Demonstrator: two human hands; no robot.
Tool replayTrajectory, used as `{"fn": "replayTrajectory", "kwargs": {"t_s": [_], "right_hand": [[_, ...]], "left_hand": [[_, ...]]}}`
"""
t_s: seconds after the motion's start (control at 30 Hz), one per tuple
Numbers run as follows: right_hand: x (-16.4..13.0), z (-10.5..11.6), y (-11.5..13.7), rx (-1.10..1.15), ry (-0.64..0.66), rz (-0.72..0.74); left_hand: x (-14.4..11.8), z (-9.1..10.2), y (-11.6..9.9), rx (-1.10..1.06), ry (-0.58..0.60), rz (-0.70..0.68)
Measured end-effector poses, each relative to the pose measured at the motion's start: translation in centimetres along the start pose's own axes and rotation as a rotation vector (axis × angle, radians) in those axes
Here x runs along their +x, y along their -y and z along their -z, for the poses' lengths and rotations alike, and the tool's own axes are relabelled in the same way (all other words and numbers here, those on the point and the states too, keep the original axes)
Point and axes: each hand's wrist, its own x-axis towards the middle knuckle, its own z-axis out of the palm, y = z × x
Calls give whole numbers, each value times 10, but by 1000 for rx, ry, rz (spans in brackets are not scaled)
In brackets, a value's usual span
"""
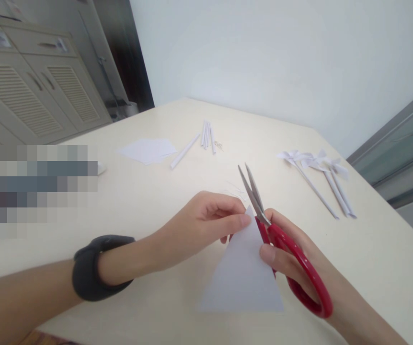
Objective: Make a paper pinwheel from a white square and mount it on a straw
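Note:
A white triangular piece of paper (244,273) is held up over the table, one corner pointing away from me. My left hand (217,218) pinches it near that far corner between thumb and fingers. Along its right edge, the thumb of my right hand (285,254) presses on the same paper. Red-handled scissors (305,268) hang on my right hand, their metal blades slightly parted and pointing away, beside the paper rather than around it. Part of the scissors' handle is hidden behind the paper.
White sheets (147,151) lie at the left back. Near them are a loose paper tube (185,151), several more tubes (205,134) and small wire-like bits (219,145). Paper pinwheels (317,160) on sticks rest at the right. A wall (271,57) stands behind the table (138,201).

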Motion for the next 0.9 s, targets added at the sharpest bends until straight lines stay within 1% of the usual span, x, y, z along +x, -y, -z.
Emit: {"fn": "replayTrajectory", "kwargs": {"t_s": [0.1,0.17,0.33,0.4,0.5,0.6,0.7,0.73,0.8,0.9], "right_hand": [[4,-2,0,20,-81,-10],[5,-1,1,15,-112,-7],[4,1,3,-14,-138,27],[4,1,4,-15,-149,25],[5,1,5,-1,-174,5],[5,5,5,23,-205,0],[3,9,4,64,-236,53],[2,11,5,74,-248,62],[0,13,7,90,-283,62],[0,17,11,97,-324,66]], "left_hand": [[0,-2,-2,124,-24,-37],[0,-3,-2,179,-26,-44],[1,-3,0,227,8,8],[1,-3,2,209,31,41],[3,-3,8,141,94,130],[5,-3,13,-3,199,231],[7,-3,12,-129,280,296],[8,-2,10,-140,281,310],[10,1,6,-113,230,326],[15,7,1,-23,70,304]]}}
